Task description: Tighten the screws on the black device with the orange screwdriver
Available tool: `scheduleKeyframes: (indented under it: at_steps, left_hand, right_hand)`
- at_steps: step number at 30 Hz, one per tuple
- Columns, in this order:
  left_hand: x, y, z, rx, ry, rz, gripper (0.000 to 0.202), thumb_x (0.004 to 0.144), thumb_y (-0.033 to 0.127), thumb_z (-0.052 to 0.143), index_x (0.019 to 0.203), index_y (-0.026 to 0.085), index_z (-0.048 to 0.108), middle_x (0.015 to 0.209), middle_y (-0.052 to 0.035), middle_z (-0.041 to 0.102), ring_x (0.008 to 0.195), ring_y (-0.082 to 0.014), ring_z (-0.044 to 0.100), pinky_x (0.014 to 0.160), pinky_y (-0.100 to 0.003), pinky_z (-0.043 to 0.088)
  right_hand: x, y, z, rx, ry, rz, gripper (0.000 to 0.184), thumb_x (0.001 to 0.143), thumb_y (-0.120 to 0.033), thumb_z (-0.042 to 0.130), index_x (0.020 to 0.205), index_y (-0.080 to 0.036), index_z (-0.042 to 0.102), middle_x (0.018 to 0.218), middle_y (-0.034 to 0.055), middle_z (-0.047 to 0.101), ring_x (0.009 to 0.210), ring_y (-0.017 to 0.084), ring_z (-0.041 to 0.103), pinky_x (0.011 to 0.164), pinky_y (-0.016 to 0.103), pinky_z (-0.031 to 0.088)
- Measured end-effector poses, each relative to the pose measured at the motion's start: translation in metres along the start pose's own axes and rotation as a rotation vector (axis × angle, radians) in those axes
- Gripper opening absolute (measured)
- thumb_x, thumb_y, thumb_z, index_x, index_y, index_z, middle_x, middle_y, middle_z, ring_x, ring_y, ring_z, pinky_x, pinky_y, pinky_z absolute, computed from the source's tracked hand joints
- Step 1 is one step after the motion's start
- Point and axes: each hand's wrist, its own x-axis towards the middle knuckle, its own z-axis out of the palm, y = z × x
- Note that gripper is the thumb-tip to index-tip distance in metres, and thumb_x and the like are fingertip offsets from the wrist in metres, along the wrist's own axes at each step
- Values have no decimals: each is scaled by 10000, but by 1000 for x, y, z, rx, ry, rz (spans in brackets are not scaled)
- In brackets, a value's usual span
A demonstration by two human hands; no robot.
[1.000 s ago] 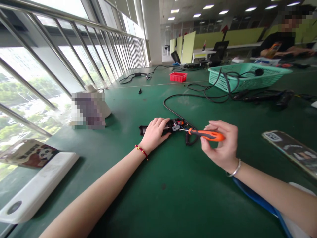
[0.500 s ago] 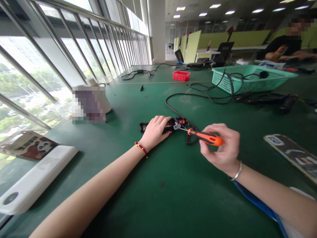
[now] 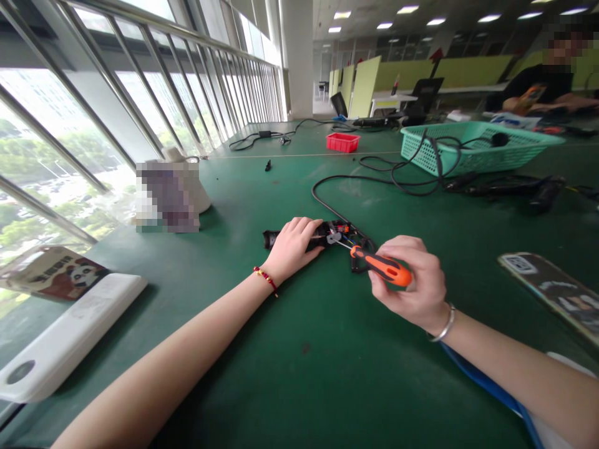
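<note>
My left hand (image 3: 296,251) is wrapped over a black corded device (image 3: 270,239) that lies on the green table. At its right end the housing is open, with colored wires and a small grey part (image 3: 334,237) showing. In my right hand (image 3: 414,284) is an orange and black screwdriver (image 3: 384,267), gripped by its handle. The shaft points left and its tip meets or nearly meets the grey part; exact contact is too small to tell. Just below the wires, by the screwdriver, a black piece (image 3: 358,264) rests on the table.
A green basket (image 3: 472,165) with cables stands at the back right, near a red tray (image 3: 342,143). A phone (image 3: 552,293) lies to the right. A white device (image 3: 75,337) and a panda-printed box (image 3: 53,272) are at left. Another person (image 3: 533,87) sits far right.
My right hand and the screwdriver handle have shifted slightly left and down, so the handle tilts more steeply. My left hand stays on the device.
</note>
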Motion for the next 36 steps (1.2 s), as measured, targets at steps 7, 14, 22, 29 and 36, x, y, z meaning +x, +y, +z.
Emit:
scheduleKeyframes:
  at_steps: [7,14,22,29,36]
  left_hand:
    - [1,0,1,3,-4,-5,434,842,283,587,1243,160,477,1115,-100,595,1035,-252,531,890,-385,462]
    - [0,1,0,-1,-3,-5,429,844,284,590,1237,153,480,1112,-105,597,1027,-251,529,888,-384,464]
    - [1,1,1,7,-4,0,435,847,288,587,1242,145,478,1113,-105,593,1030,-252,523,892,-378,460]
    - [0,0,0,9,7,7,437,845,288,591,1240,139,478,1105,-107,597,1015,-251,525,883,-378,462]
    - [0,0,1,12,7,5,434,848,292,592,1236,133,481,1109,-109,596,1021,-250,527,887,-378,465]
  right_hand:
    - [-7,4,-1,-5,20,144,464,735,-186,688,1156,-228,498,830,22,599,629,159,600,642,377,564]
    - [-2,1,0,-28,-12,13,390,722,-189,691,1079,-237,540,803,29,640,729,196,619,651,382,581]
    - [-3,3,0,62,22,57,484,686,-144,709,1132,-223,539,836,43,648,721,192,629,605,355,570]
    - [-2,0,-3,-16,-57,41,307,727,-142,677,1011,-216,584,796,23,652,645,158,619,568,303,562]
    - [-2,3,0,43,25,19,486,693,-111,668,1147,-201,520,848,57,620,751,202,624,616,351,564]
